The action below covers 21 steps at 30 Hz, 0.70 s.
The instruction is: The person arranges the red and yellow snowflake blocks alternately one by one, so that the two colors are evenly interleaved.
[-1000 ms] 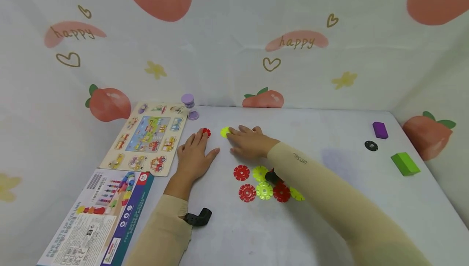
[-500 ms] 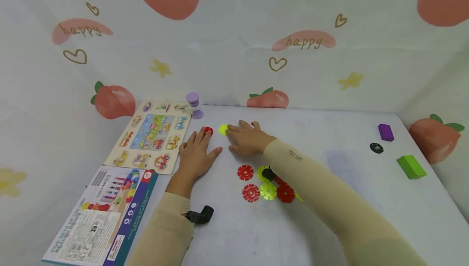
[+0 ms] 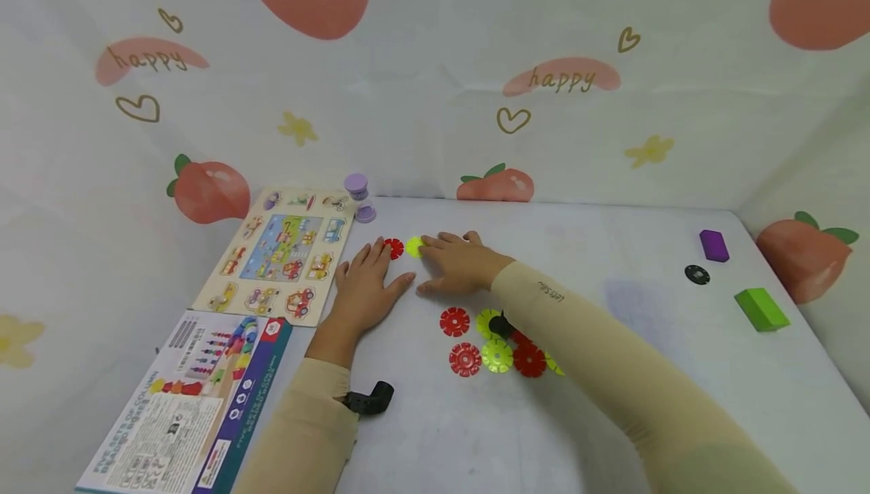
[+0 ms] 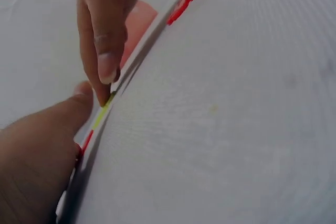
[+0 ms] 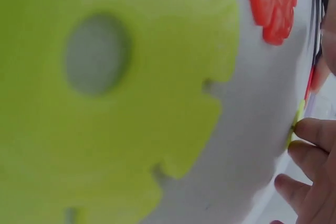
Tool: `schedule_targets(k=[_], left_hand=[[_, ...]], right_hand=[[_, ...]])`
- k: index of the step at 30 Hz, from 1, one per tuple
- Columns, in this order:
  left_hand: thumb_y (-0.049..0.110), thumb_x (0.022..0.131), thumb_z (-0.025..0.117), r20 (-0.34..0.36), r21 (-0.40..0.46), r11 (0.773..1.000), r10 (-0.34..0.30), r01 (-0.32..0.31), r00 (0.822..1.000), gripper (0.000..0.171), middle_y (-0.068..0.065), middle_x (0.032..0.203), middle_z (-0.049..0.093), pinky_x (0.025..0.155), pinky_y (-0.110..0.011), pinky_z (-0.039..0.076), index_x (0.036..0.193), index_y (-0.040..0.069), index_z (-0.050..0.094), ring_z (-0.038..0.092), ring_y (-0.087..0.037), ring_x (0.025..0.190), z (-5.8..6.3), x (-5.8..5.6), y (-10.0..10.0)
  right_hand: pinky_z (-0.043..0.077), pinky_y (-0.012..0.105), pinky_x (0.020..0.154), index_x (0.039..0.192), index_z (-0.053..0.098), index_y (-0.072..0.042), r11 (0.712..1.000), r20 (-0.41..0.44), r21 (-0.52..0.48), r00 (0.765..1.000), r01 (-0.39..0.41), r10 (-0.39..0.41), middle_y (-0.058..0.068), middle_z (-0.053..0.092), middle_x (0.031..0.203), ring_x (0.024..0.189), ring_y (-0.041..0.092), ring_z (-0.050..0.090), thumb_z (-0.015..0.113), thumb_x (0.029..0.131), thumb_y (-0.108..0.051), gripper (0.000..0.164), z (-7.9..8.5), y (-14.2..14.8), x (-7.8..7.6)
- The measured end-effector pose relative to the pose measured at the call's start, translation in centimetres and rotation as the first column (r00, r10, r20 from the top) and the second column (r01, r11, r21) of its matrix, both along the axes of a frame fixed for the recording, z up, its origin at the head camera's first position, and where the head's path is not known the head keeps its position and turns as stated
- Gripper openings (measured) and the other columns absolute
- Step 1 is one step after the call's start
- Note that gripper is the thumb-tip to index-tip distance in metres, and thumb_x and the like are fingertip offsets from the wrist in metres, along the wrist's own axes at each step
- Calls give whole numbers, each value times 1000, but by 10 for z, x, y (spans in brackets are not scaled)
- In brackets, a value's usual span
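Observation:
Near the back of the table, a red notched disc (image 3: 396,249) and a yellow-green notched disc (image 3: 413,246) lie flat, nearly edge to edge. My left hand (image 3: 367,290) rests palm down, its fingertips on the red disc's left side and its thumb spread out. From the other side, my right hand (image 3: 462,263) touches the yellow-green disc with extended fingertips, covering part of it. Below the right wrist lie several more discs, among them a red disc (image 3: 455,322) and a yellow-green disc (image 3: 497,356). The right sleeve and wrist camera partly hide some.
Left of the hands lie a wooden picture puzzle (image 3: 319,230) and a boxed bead set (image 3: 183,403). A purple hourglass (image 3: 356,196) stands behind them. Far right are a purple block (image 3: 714,245), a black round chip (image 3: 697,275) and a green block (image 3: 761,310).
The red disc has slid right, out from under the left fingers, toward the yellow-green disc, and the gap between them has narrowed. The camera view shifted slightly.

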<state>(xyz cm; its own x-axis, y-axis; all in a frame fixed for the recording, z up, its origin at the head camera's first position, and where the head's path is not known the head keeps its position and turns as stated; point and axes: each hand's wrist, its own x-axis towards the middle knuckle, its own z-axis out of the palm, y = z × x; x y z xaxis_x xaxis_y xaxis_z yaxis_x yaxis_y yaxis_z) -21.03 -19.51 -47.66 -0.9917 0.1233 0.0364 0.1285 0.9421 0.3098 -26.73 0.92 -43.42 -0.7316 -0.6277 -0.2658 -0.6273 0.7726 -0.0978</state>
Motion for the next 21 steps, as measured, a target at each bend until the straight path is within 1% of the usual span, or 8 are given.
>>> schedule_targets(k=[3, 7, 12, 17, 21], left_hand=[[75, 86, 34, -16, 15, 1000, -16, 16, 1000, 90, -3, 158, 16, 107, -61, 7, 152, 14, 27, 11, -29, 143, 0, -2, -1], [76, 86, 33, -21, 24, 999, -29, 29, 999, 91, -3, 158, 17, 108, -60, 7, 152, 14, 27, 11, -28, 143, -1, -4, -3], [76, 86, 35, -13, 33, 999, -32, 33, 999, 91, -3, 158, 17, 108, -59, 6, 152, 14, 28, 10, -28, 144, -1, -3, -4], [78, 84, 34, -22, 31, 999, -37, 38, 999, 94, -3, 158, 17, 108, -59, 6, 152, 12, 28, 10, -27, 144, -1, -2, -4], [77, 84, 35, -17, 32, 999, -40, 41, 999, 94, -4, 158, 17, 108, -60, 5, 151, 12, 28, 9, -28, 144, -1, -1, -3]], right_hand=[[15, 59, 107, 152, 29, -25, 1000, 13, -13, 1000, -3, 3, -4, 21, 157, 142, 23, 17, 49, 78, -78, 93, 0, -2, 1], [15, 59, 107, 152, 29, -25, 1000, 12, -1, 1000, -1, 1, -4, 20, 157, 141, 24, 17, 49, 77, -79, 95, 0, -3, 3], [13, 59, 108, 153, 25, -25, 1000, 23, 13, 1000, 16, -17, -4, 17, 158, 142, 26, 15, 48, 76, -80, 98, 0, -3, 5], [13, 59, 108, 153, 25, -24, 1000, 17, 16, 1000, 18, -18, -4, 16, 158, 142, 27, 15, 48, 75, -81, 99, 1, -4, 7], [12, 59, 108, 153, 24, -25, 1000, 28, 18, 999, 25, -26, -4, 15, 158, 142, 27, 14, 48, 75, -81, 99, 1, -4, 9]])
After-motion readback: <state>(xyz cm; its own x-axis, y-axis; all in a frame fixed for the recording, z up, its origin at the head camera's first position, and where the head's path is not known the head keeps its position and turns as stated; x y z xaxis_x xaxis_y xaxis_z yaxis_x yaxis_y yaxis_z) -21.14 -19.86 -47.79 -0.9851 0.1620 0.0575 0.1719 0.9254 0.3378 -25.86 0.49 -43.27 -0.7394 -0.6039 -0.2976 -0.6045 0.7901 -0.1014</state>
